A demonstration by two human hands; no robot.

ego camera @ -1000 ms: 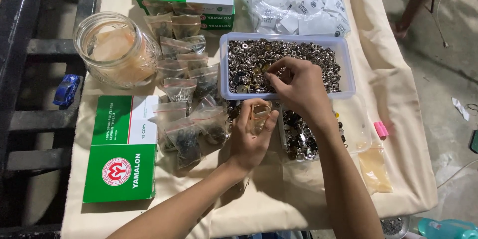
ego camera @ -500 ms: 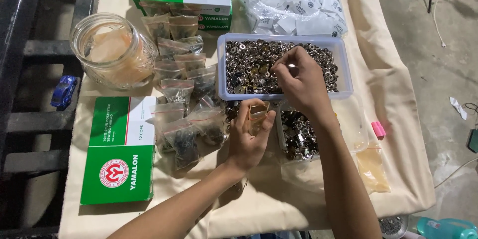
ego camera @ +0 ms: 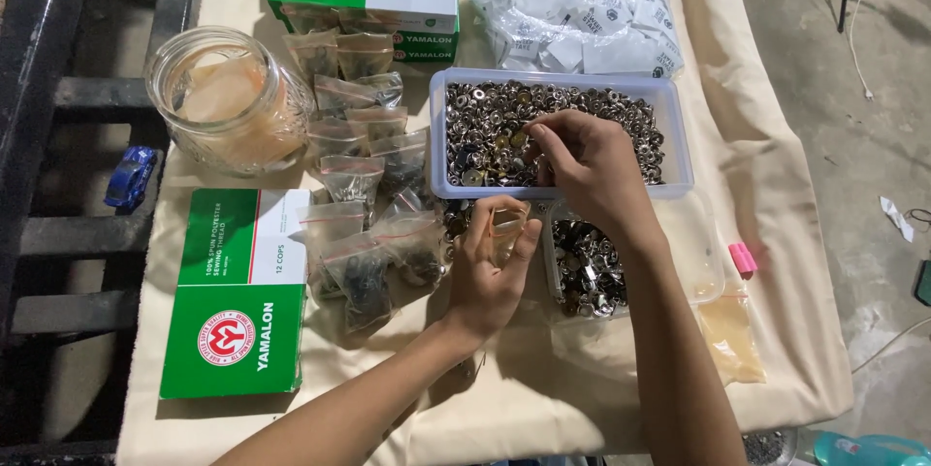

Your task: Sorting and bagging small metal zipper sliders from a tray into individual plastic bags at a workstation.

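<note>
At the left edge a small blue toy car (ego camera: pixel 129 176) sits off the cloth-covered table (ego camera: pixel 776 233), beside a glass jar (ego camera: pixel 225 100) whose contents are hard to make out. A green and white box (ego camera: pixel 238 306) lies flat, long axis running away from the camera. Filled little clear bags (ego camera: pixel 364 194) lie in a heap, what is in them too small to tell. The left hand (ego camera: pixel 488 272) holds a small clear bag (ego camera: pixel 505 226) upright, mouth up, fingers curled around it. The right hand (ego camera: pixel 592 167) reaches into the clear plastic tray (ego camera: pixel 679 151) of metal snap buttons (ego camera: pixel 485 117), long axis left to right; fingertips pressed together, though what they pinch is hidden. A pink clip (ego camera: pixel 742 257) lies at right.
</note>
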